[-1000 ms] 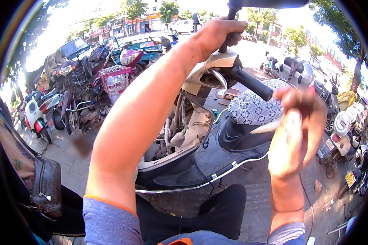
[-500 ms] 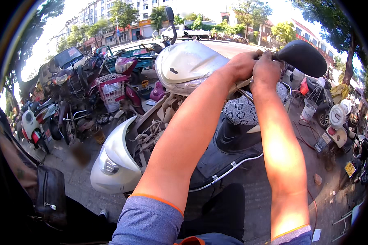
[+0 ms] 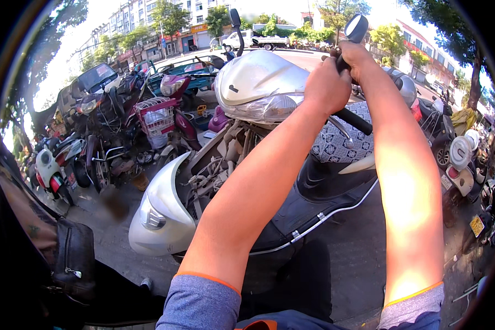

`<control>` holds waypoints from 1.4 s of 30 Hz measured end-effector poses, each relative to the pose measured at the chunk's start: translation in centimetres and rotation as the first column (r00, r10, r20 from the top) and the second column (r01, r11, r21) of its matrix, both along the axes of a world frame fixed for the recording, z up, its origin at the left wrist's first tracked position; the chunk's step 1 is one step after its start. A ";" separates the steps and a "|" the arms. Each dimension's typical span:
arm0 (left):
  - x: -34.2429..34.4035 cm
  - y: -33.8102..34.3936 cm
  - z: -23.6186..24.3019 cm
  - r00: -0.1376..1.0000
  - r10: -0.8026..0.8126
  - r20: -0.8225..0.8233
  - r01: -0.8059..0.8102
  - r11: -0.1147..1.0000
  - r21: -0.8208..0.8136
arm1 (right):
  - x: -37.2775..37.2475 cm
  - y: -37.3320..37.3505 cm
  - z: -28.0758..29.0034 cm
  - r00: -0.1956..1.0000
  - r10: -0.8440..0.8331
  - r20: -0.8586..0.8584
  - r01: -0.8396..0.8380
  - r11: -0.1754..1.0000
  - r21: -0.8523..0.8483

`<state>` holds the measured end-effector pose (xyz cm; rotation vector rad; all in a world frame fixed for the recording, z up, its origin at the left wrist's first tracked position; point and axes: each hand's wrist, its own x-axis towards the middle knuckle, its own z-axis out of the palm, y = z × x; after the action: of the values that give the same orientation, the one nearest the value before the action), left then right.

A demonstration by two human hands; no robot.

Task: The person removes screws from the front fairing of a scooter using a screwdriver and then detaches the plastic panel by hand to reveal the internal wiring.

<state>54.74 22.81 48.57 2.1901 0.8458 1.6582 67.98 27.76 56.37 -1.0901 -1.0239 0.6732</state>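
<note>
A silver scooter (image 3: 258,74) stands before me with a detached-looking front panel (image 3: 157,214) and exposed inner parts (image 3: 203,179). My left hand (image 3: 327,85) is closed around the lower part of a black mirror stem near the handlebar; exactly what its fingertips press on is hidden. My right hand (image 3: 355,58) grips the stem higher, just below the mirror head (image 3: 355,28). A black handlebar grip (image 3: 355,121) and bent brake lever (image 3: 345,136) show below my hands, above the patterned seat cover (image 3: 335,143).
Parked scooters (image 3: 60,170) crowd the left, with a pink one (image 3: 179,118) and wire basket behind. More scooters (image 3: 462,176) stand at the right. Another person with a dark bag (image 3: 74,258) stands close at left. A white truck (image 3: 261,39) is across the street.
Both hands have come together on the mirror stem, the right rising above the left. The mirror head has turned from horizontal to upright in the last half second.
</note>
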 end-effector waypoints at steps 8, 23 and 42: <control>-8.7 -0.7 -6.7 0.975 0.187 -0.120 -0.103 0.859 0.502 | -10.5 -6.3 2.6 0.284 -0.041 0.958 0.006 0.999 0.041; -8.0 -1.4 -9.1 0.950 0.303 -0.076 -0.190 0.753 0.631 | -1.7 -1.1 -1.1 0.966 0.252 -0.057 -0.251 0.968 0.026; -8.2 -1.2 -8.6 0.967 0.251 0.034 -0.222 0.775 0.592 | -2.3 -0.8 0.0 0.959 0.264 0.103 -0.262 0.964 -0.037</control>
<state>46.52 21.61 39.96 2.6144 0.6984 2.2511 65.70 26.93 56.32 -1.0273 -1.2709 0.8486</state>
